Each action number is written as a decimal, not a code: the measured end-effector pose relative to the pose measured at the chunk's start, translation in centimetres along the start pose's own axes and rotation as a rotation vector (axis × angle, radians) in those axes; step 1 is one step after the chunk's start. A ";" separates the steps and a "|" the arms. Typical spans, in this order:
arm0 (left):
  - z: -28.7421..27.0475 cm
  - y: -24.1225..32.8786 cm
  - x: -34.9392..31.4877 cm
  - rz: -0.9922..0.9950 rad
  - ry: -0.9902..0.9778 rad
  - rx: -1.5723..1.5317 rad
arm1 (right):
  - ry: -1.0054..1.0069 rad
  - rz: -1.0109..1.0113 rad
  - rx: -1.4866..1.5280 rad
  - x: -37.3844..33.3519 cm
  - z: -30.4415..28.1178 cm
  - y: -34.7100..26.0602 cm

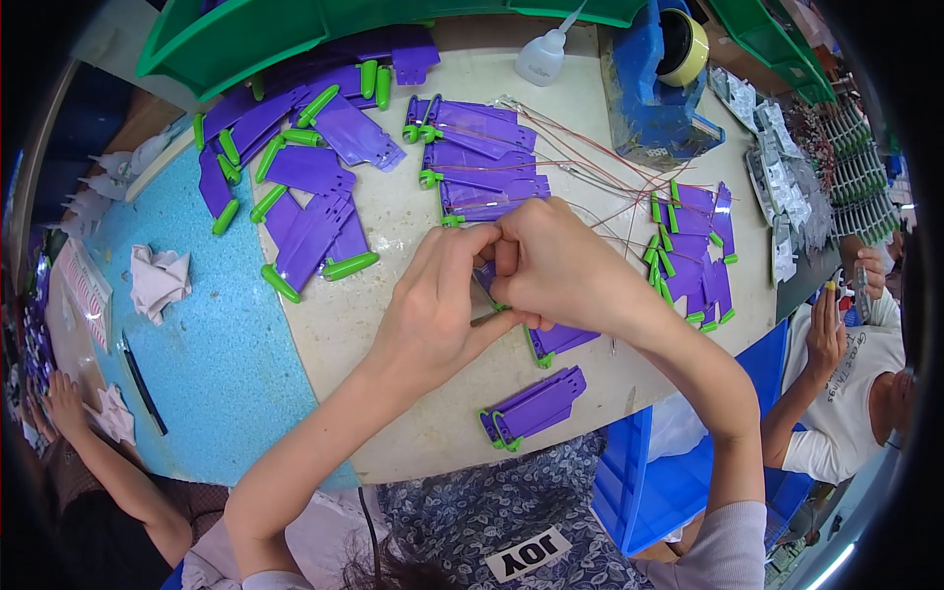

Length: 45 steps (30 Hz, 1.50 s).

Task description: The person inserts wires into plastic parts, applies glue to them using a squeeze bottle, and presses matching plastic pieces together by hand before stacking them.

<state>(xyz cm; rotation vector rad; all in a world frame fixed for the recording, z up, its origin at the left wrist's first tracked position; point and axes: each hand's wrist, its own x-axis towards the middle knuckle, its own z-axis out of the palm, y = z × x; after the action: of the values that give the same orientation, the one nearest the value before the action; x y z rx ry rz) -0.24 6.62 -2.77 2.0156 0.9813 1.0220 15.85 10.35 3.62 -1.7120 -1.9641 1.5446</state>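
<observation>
My left hand (430, 300) and my right hand (562, 264) meet over the middle of the table, fingers closed and pinching together. What lies between the fingertips is mostly hidden; a bit of purple shows in the gap. Just beyond them is a row of flat purple plastic pieces (482, 157) with green ends, and thin red and white wires (580, 152) trail from these to the right. Close to my right wrist lies a purple piece with a green end (565, 339). Nearer my body rests a small stack of purple pieces (536, 405) with green loops.
Loose purple pieces with green tips (305, 172) spread at the left; another group (693, 251) lies right. A white squeeze bottle (541, 59), tape roll (683, 47) on a blue holder (639, 108) and green bins (236, 39) stand at the back. Other people work on both sides.
</observation>
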 end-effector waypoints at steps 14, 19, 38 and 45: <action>-0.3 3.3 -1.5 0.159 -0.139 0.426 | 0.324 -0.543 -0.691 -12.4 -0.6 7.9; -0.8 1.2 -2.1 0.070 -0.027 0.277 | 0.462 -0.715 -0.356 -9.2 1.3 5.4; -1.2 0.3 -2.2 -0.046 -0.015 -0.103 | 0.207 -0.231 0.092 -4.6 3.4 2.7; -0.9 0.6 -2.0 -0.035 0.017 0.054 | 0.353 -0.173 0.107 -3.6 2.4 3.4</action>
<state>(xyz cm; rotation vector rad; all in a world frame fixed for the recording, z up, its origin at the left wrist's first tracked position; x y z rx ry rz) -1.68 4.82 -2.55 2.0289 1.0600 1.0054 17.90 5.53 1.81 -1.5945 -1.7645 1.1731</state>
